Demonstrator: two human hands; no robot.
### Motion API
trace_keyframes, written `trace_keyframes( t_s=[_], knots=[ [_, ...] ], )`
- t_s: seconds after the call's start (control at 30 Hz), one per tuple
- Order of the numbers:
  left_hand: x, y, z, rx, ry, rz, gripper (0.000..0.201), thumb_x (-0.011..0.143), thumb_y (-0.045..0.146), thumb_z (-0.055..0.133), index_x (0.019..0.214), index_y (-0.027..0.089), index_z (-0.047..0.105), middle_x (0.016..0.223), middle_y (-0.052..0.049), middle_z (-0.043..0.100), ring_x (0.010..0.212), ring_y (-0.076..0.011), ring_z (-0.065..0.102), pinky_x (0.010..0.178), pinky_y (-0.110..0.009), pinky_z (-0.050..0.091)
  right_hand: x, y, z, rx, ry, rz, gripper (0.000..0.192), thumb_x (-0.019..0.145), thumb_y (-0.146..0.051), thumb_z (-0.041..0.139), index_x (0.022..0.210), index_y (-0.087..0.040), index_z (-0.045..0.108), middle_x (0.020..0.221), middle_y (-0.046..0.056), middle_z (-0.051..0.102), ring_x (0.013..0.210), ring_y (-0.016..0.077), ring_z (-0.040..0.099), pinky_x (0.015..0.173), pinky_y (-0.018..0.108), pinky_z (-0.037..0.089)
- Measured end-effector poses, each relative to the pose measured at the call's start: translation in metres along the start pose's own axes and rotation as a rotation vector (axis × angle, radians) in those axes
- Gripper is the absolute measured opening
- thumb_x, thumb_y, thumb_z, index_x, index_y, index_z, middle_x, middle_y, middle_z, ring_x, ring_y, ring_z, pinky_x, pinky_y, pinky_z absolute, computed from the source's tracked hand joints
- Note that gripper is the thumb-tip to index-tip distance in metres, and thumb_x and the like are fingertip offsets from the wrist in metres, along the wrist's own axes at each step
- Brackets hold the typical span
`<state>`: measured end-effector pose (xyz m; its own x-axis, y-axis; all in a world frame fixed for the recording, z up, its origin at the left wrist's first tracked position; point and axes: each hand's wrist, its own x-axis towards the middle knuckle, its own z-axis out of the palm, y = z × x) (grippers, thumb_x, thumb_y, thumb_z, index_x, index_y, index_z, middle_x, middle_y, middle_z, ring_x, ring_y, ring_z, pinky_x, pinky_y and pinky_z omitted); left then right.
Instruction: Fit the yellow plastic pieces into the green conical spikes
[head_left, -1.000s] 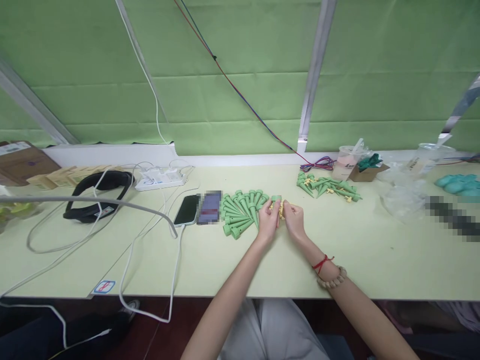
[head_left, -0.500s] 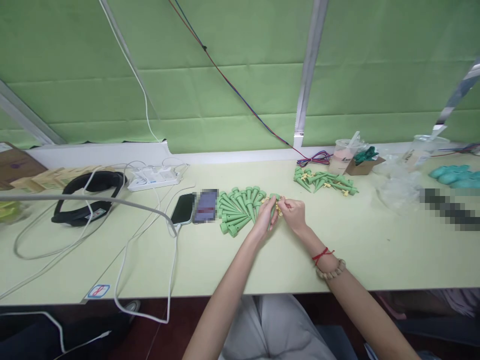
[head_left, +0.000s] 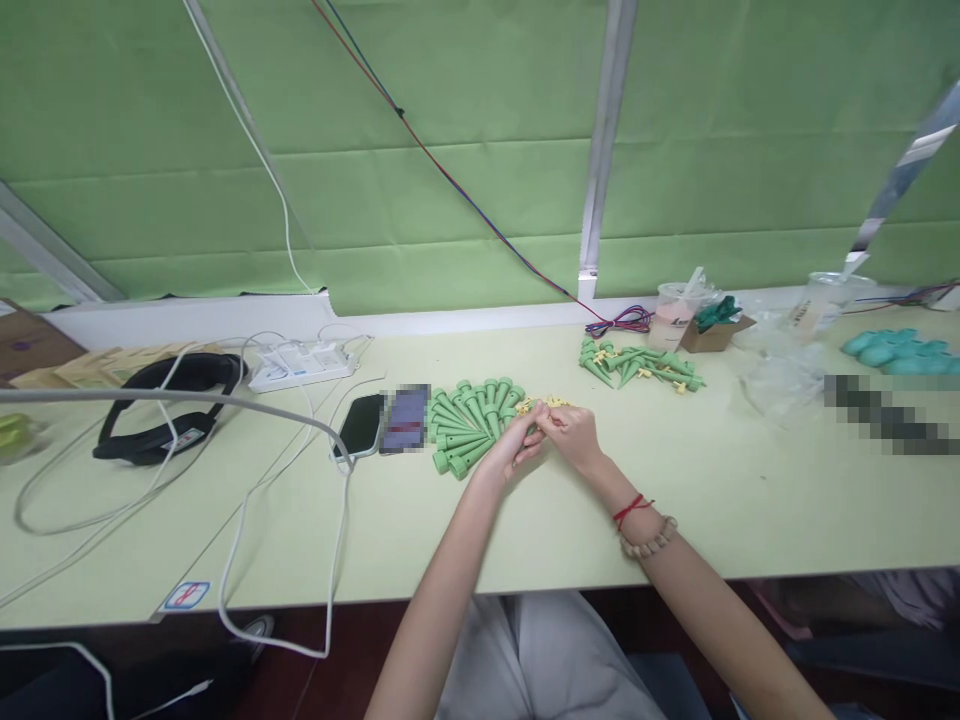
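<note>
My left hand [head_left: 512,447] is closed around a green plastic spike, which the fingers now mostly hide. My right hand [head_left: 574,436] is pinched against it, fingertips meeting the left thumb; whatever it grips is too small and covered to make out. Just behind both hands lie small yellow plastic pieces [head_left: 556,401]. Left of my left hand, several green cone-shaped spikes [head_left: 472,425] are fanned out with their round caps outward. Farther back on the right is a second pile of green spikes [head_left: 637,362] with yellow pieces among them.
Two phones, one a dark-screened phone [head_left: 362,425], lie left of the spikes. White cables cross the left side by a black headband [head_left: 169,410] and power strip [head_left: 301,365]. A drink cup [head_left: 671,318], small cardboard box [head_left: 716,336] and clear plastic bag [head_left: 784,380] stand back right.
My right hand has turned over and pressed closer against the left, covering the spike that showed between them. The whole view has shifted slightly.
</note>
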<state>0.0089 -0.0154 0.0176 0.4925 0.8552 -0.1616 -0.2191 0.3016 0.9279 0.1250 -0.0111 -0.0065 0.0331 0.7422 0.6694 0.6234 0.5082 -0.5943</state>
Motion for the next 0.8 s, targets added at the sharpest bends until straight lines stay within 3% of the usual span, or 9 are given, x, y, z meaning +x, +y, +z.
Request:
trace_keyframes(
  t_s=[0.2, 0.33, 0.5, 0.67, 0.8],
  knots=[
    [0.004, 0.0, 0.001, 0.055, 0.246, 0.26, 0.056, 0.071, 0.055, 0.061, 0.107, 0.013, 0.052, 0.04, 0.01, 0.035, 0.029, -0.0036, 0.026, 0.031, -0.016, 0.017, 0.001, -0.006, 0.002, 0.262, -0.036, 0.169, 0.043, 0.085, -0.045, 0.042, 0.05, -0.02, 0.035, 0.046, -0.005, 0.035, 0.045, 0.009, 0.033, 0.047, 0.023, 0.027],
    [0.01, -0.006, -0.003, 0.175, 0.282, 0.308, 0.061, 0.07, 0.061, 0.059, 0.109, 0.015, 0.05, 0.046, 0.006, 0.048, 0.031, -0.0066, 0.038, 0.034, -0.019, 0.024, 0.002, -0.003, 0.006, 0.336, -0.129, 0.24, 0.043, 0.086, -0.046, 0.041, 0.052, -0.019, 0.04, 0.048, -0.005, 0.041, 0.047, 0.0096, 0.037, 0.049, 0.023, 0.029],
    [0.013, -0.011, -0.007, 0.15, 0.326, 0.372, 0.071, 0.066, 0.058, 0.065, 0.118, 0.016, 0.043, 0.052, 0.006, 0.05, 0.036, -0.0082, 0.045, 0.043, -0.022, 0.034, 0.001, 0.0, 0.008, 0.314, -0.051, 0.347, 0.044, 0.084, -0.047, 0.042, 0.05, -0.02, 0.035, 0.047, -0.005, 0.035, 0.048, 0.0097, 0.033, 0.049, 0.023, 0.027],
    [0.013, -0.011, -0.007, 0.12, 0.305, 0.379, 0.061, 0.067, 0.049, 0.068, 0.115, 0.017, 0.048, 0.058, 0.005, 0.054, 0.037, -0.0063, 0.043, 0.044, -0.022, 0.036, 0.001, -0.002, 0.006, 0.317, -0.082, 0.346, 0.044, 0.084, -0.05, 0.04, 0.053, -0.019, 0.043, 0.048, -0.003, 0.043, 0.051, 0.0111, 0.039, 0.051, 0.023, 0.032],
    [0.014, -0.007, -0.01, 0.053, 0.431, 0.445, 0.06, 0.062, 0.042, 0.074, 0.113, 0.019, 0.051, 0.068, 0.004, 0.055, 0.045, -0.0059, 0.05, 0.049, -0.02, 0.04, 0.003, -0.003, 0.007, 0.405, -0.052, 0.387, 0.039, 0.08, -0.051, 0.049, 0.059, -0.018, 0.049, 0.053, -0.003, 0.05, 0.052, 0.0111, 0.045, 0.052, 0.023, 0.037]
  ],
)
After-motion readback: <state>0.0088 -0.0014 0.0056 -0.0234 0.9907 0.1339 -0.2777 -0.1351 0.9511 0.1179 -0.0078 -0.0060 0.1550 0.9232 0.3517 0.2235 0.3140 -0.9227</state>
